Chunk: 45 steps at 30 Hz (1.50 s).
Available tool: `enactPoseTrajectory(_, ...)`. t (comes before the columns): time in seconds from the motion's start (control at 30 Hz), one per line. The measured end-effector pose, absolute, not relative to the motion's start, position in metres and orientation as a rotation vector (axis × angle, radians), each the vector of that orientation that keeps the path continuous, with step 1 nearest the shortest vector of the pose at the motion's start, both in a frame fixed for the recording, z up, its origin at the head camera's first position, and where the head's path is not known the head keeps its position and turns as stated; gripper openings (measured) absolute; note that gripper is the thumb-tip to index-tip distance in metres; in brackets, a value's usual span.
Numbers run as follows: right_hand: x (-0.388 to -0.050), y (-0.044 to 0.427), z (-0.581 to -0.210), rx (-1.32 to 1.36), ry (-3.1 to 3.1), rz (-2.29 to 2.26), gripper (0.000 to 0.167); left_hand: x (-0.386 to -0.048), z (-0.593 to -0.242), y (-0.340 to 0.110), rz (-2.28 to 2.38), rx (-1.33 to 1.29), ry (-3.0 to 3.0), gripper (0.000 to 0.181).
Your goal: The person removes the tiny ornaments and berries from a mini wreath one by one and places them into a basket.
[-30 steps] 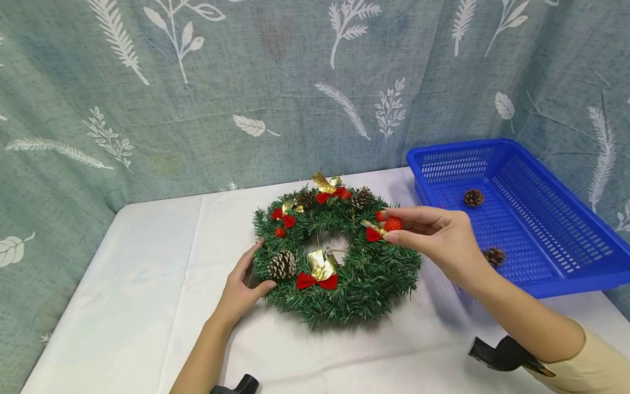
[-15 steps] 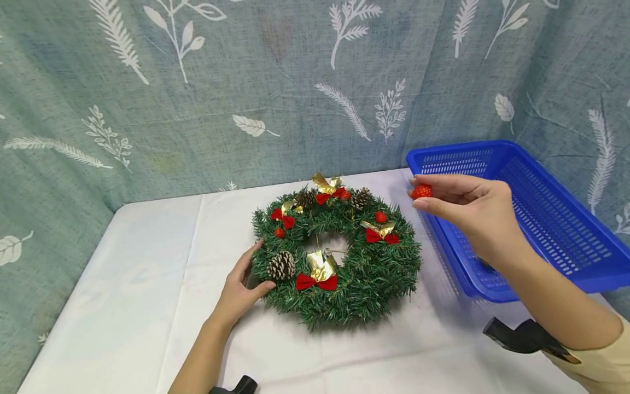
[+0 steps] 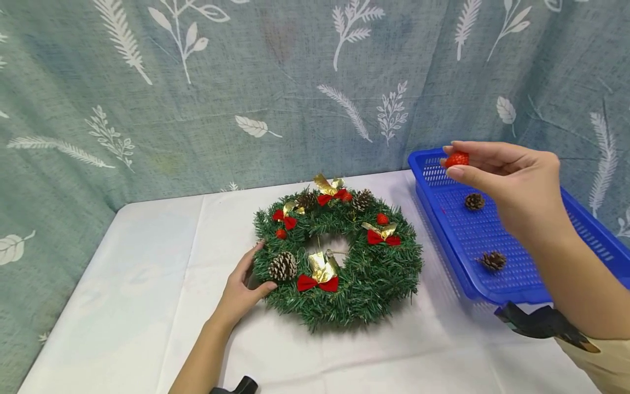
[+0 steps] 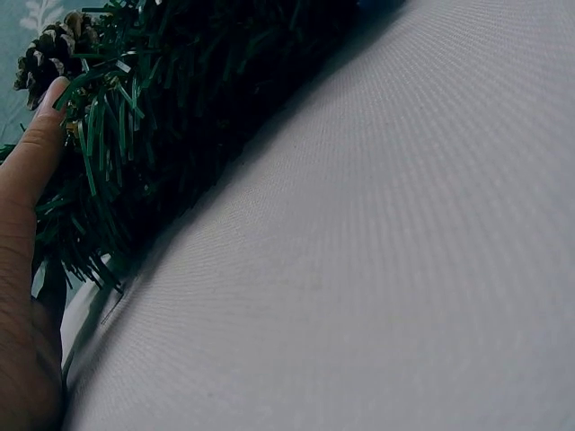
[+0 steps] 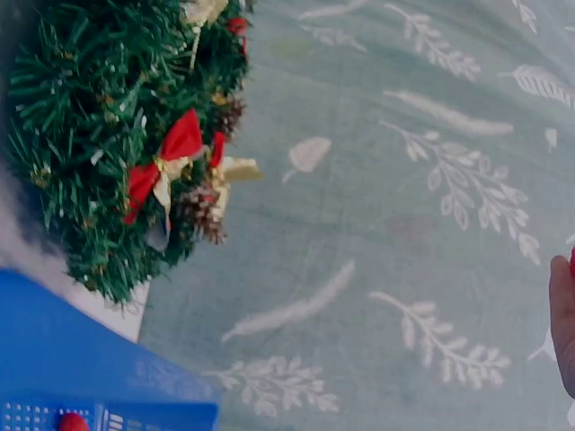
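Finding inside blue basket (image 3: 443,241) two brown pine cones (image 3: 493,261), apart, plus, from right wrist view, one red ball (image 5: 74,422). Pinching with right hand (image 3: 529,189) a berry (image 3: 458,158), bright red, round and bumpy, raised near basket's far left corner. Resting left hand (image 3: 238,293), loosely spread, against left edge of green wreath (image 3: 354,298).

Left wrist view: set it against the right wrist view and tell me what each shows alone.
Only the left wrist view: the left hand, its thumb on the wreath.
Only the right wrist view: red bows, a red ball and part of the right hand.
Both: the wreath, pinecones, white cloth and curtain.
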State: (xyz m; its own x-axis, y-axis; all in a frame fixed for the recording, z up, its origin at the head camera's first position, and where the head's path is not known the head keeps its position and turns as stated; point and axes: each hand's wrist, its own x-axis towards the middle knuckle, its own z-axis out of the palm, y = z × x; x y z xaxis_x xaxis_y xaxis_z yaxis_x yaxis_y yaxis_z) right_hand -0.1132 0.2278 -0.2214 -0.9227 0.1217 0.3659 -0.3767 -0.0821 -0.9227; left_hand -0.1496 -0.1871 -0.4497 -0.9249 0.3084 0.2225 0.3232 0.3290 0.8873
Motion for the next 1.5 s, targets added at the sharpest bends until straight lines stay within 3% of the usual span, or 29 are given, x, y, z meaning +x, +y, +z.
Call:
enactPoseTrajectory(0.2,-0.118,0.240,-0.217,0.283,-1.965,1.999,0.034,-0.150,-0.450,-0.186,-1.715,-0.603,-2.534,0.087)
enactPoseTrajectory(0.6,-0.144,0.281,-0.223,0.642,-2.092,2.195,0.034,-0.151,-0.449,-0.185,-1.727,-0.618,-2.519,0.087)
enactPoseTrajectory(0.93,-0.165,0.315,-0.230,0.766,-2.155,2.353,0.041,-0.150,-0.446,-0.186,-1.709,-0.633,-2.531,0.086)
enactPoseTrajectory(1.23,-0.176,0.336,-0.238,0.569,-2.317,2.299,0.042,-0.149,-0.448,-0.187,-1.705,-0.619,-2.545,0.085)
enactPoseTrajectory(1.5,-0.191,0.352,-0.251,0.647,-2.436,2.286,0.042,-0.149,-0.447,-0.187,-1.680,-0.602,-2.581,0.085)
